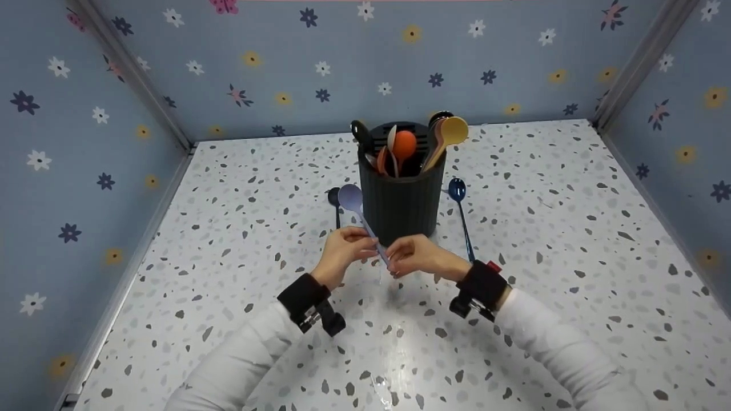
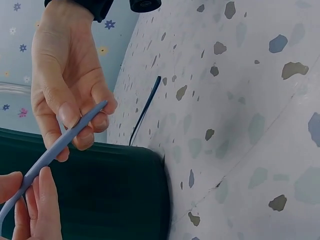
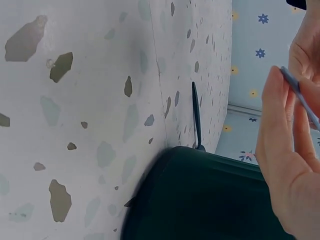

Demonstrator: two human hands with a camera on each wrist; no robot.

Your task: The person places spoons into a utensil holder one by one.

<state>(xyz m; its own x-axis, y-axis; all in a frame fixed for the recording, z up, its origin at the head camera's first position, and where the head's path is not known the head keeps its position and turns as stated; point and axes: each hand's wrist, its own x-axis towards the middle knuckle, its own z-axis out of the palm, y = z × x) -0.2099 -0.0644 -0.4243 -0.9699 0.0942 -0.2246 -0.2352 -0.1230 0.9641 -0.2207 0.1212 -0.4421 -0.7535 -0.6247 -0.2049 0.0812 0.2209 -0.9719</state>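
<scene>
A lilac spoon (image 1: 350,198) slants in front of the dark utensil holder (image 1: 400,208), bowl up and to the left. My left hand (image 1: 345,251) pinches the middle of its handle between thumb and fingers. At the handle's lower end, my right hand (image 1: 420,256) grips it with thumb and fingertips. The left wrist view shows the handle (image 2: 60,142) running from one hand to the other, its tip at the right hand (image 2: 70,85). In the right wrist view the handle tip (image 3: 287,75) lies against the right fingers.
Inside the holder stand several utensils, including an orange spoon (image 1: 405,144) and a yellow spoon (image 1: 455,131). On the speckled table (image 1: 548,228), a shiny blue spoon (image 1: 458,190) lies right of the holder and a black spoon (image 1: 334,197) left of it. Flowered panels (image 1: 354,68) enclose the table.
</scene>
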